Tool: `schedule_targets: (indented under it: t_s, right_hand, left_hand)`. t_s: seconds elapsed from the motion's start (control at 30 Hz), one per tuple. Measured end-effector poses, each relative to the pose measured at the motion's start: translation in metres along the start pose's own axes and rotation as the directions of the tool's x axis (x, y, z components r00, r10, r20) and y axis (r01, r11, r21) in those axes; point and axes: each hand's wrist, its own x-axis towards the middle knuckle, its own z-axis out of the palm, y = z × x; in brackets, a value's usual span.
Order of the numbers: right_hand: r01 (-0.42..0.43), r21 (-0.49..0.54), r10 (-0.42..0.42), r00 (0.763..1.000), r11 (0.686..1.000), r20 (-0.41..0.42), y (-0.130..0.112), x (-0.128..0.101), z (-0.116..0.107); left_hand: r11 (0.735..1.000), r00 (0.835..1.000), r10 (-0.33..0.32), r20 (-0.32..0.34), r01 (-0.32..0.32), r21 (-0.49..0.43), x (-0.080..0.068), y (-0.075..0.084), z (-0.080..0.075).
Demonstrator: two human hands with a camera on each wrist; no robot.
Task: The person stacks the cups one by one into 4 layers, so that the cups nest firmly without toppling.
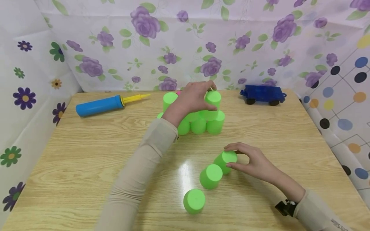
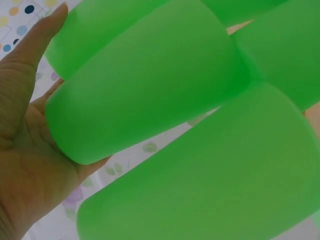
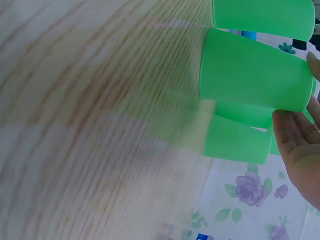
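Wooden table (image 1: 86, 154) with floral backdrop. Left hand (image 1: 192, 98) grips the top cup (image 1: 213, 98) of the far green stack (image 1: 202, 123). Right hand (image 1: 254, 162) grips the near cup (image 1: 226, 160).

Three green cups stand upside down in a loose row near the desk's front edge: one (image 1: 194, 201), one (image 1: 211, 176), one (image 1: 226, 161). The stack toward the back edge shows at least six more green cups (image 1: 215, 122); others may be hidden. One blue balloon pump (image 1: 99, 105). One blue toy truck (image 1: 262, 94). Two hands.
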Motion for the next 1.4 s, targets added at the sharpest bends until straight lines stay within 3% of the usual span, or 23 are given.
schedule_targets:
  t_s: [0.17, 0.3, 0.5, 0.67, 0.73, 0.9, 1.07, 1.2, 1.4]
  right_hand:
    - [0.020, -0.009, -0.020, 1.000, 1.000, 0.009, 0.000, 0.001, -0.001]
    - [0.027, -0.011, -0.026, 0.999, 1.000, 0.033, 0.002, 0.000, -0.001]
    - [-0.058, 0.001, 0.057, 0.989, 0.998, 0.135, 0.011, -0.001, 0.000]
    - [-0.146, 0.040, 0.136, 0.971, 0.988, 0.196, 0.017, 0.004, -0.006]
    - [-0.158, 0.026, 0.150, 0.969, 0.987, 0.194, 0.016, 0.008, -0.013]
    - [-0.141, -0.050, 0.148, 0.974, 0.989, 0.171, 0.002, 0.025, -0.037]
    - [-0.090, -0.095, 0.106, 0.980, 0.991, 0.170, -0.011, 0.043, -0.058]
    - [-0.079, -0.106, 0.097, 0.980, 0.991, 0.174, -0.023, 0.055, -0.073]
    - [-0.085, -0.160, 0.108, 0.984, 0.983, 0.139, -0.043, 0.076, -0.101]
  left_hand:
    - [0.999, 0.999, -0.037, -0.034, 0.037, 0.016, -0.012, 0.003, -0.007]
    - [0.999, 0.990, 0.032, -0.141, -0.034, -0.017, -0.033, 0.009, -0.012]
    - [0.977, 0.958, 0.151, -0.243, -0.182, -0.109, -0.076, 0.010, -0.009]
    - [0.956, 0.918, 0.178, -0.353, -0.246, -0.158, -0.119, 0.011, 0.004]
    - [0.951, 0.911, 0.178, -0.373, -0.256, -0.173, -0.137, 0.016, 0.011]
    - [0.955, 0.933, 0.199, -0.300, -0.253, -0.153, -0.176, 0.036, 0.036]
    - [0.951, 0.943, 0.227, -0.241, -0.268, -0.154, -0.204, 0.055, 0.064]
    - [0.942, 0.955, 0.166, -0.247, -0.227, -0.245, -0.224, 0.062, 0.081]
    - [0.883, 0.960, 0.064, -0.271, -0.181, -0.433, -0.241, 0.066, 0.095]
